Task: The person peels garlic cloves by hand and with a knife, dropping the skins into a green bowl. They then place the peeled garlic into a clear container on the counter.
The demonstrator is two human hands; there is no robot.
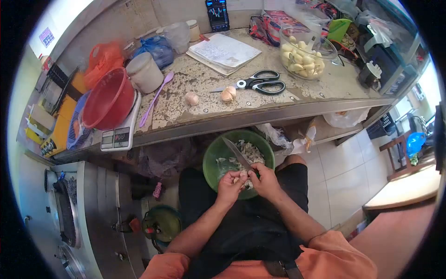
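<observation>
My right hand (pixel 266 181) is closed round the handle of a knife (pixel 236 151), its blade pointing up and to the left. Pinched in the fingers of my left hand (pixel 229 187) is a small pale garlic clove (pixel 243 175), close against the knife's handle end and partly covered by my fingers. Both hands are over a green bowl (pixel 212 160) on my lap, which holds papery garlic skins (pixel 253 152). On the counter ahead are two garlic bulbs (pixel 191 98), one beside black-handled scissors (pixel 267 83). A clear bowl (pixel 304 58) farther right holds many peeled cloves.
The counter's front edge (pixel 241 111) runs just beyond the green bowl. At left, a red basin (pixel 109 100) rests on a kitchen scale (pixel 118 137), near a purple spoon (pixel 155 100) and a white jar (pixel 145 72). An open notebook (pixel 225 51) and a phone (pixel 217 15) are farther back.
</observation>
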